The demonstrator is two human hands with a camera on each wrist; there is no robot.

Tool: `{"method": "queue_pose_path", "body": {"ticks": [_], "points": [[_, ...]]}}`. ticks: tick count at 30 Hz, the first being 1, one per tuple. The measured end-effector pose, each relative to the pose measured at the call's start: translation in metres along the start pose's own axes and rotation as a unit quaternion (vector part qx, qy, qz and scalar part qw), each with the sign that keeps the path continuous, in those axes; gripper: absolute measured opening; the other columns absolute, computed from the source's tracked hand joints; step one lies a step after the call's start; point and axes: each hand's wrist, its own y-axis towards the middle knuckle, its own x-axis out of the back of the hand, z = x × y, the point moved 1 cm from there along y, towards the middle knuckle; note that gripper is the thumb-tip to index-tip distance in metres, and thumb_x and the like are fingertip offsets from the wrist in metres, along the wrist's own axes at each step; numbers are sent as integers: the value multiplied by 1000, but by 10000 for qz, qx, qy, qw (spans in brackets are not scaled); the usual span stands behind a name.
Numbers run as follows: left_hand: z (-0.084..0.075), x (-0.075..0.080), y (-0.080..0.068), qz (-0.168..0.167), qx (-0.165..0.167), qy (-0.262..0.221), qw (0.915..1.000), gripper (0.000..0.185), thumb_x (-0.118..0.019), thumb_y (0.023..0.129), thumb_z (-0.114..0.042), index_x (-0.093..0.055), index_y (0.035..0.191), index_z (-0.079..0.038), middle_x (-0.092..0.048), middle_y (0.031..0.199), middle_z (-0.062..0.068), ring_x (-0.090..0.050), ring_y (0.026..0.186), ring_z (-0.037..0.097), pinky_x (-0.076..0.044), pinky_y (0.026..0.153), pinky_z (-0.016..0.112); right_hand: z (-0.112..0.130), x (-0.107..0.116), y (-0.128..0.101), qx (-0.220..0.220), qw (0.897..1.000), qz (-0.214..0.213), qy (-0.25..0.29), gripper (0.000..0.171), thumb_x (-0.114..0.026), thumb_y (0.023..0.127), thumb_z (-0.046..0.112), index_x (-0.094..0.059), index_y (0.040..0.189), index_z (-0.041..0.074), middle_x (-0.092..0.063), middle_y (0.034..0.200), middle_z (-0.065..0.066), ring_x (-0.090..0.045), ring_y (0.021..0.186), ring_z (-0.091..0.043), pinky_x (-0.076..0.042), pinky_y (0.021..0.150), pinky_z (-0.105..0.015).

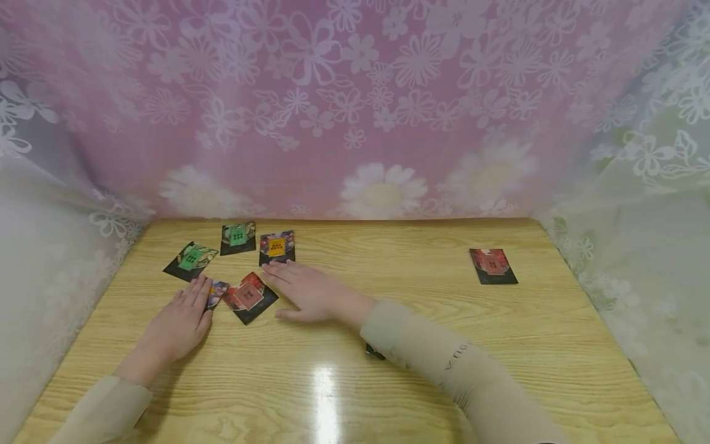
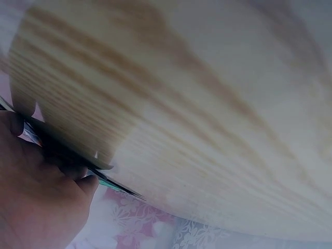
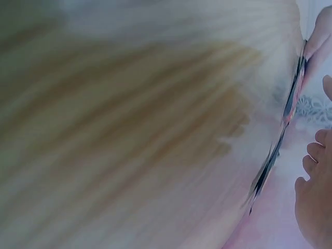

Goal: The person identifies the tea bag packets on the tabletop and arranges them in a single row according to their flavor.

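Observation:
My left hand (image 1: 176,322) lies with straight fingers over a small flat packet with orange and purple print (image 1: 217,295), hiding much of it. In the left wrist view the left hand (image 2: 44,192) is at the edge of thin dark packets. My right hand (image 1: 305,288) has its fingers stretched out, with fingertips right at the lower edge of another orange and purple packet (image 1: 277,248). Between the hands lies a tilted red and black packet (image 1: 249,298). The right wrist view shows the right hand (image 3: 317,192) with nothing gripped.
Two green and black packets, one (image 1: 190,261) tilted and one (image 1: 238,238) near the back edge, lie at the left. A separate red packet (image 1: 493,266) is on the right of the wooden table (image 1: 388,246). Beneath the right sleeve a small dark thing (image 1: 374,351) peeks out. A floral curtain (image 1: 355,123) hangs behind.

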Motion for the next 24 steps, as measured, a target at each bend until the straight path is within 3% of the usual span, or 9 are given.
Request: {"method": "queue_pose_path", "body": {"ticks": [14,24], "points": [[4,-5,1,-36,-33,54,10000,66,-46,112,-23,-25,162,15,-25,168,38,-31,154,56,-31,126,69,25,-7,34,445,9981,372,-225,83,-39,110,61,-9,173,15,-10,181,-3,-8,168,-18,-9,139,-32],[1,-5,0,-82,-41,76,9999,66,-46,112,-23,-25,161,16,-27,167,38,-33,154,56,-32,125,69,29,-9,32,373,9954,859,-220,81,-36,111,61,-5,173,19,-4,182,1,-8,168,-14,-12,138,-29]]}}
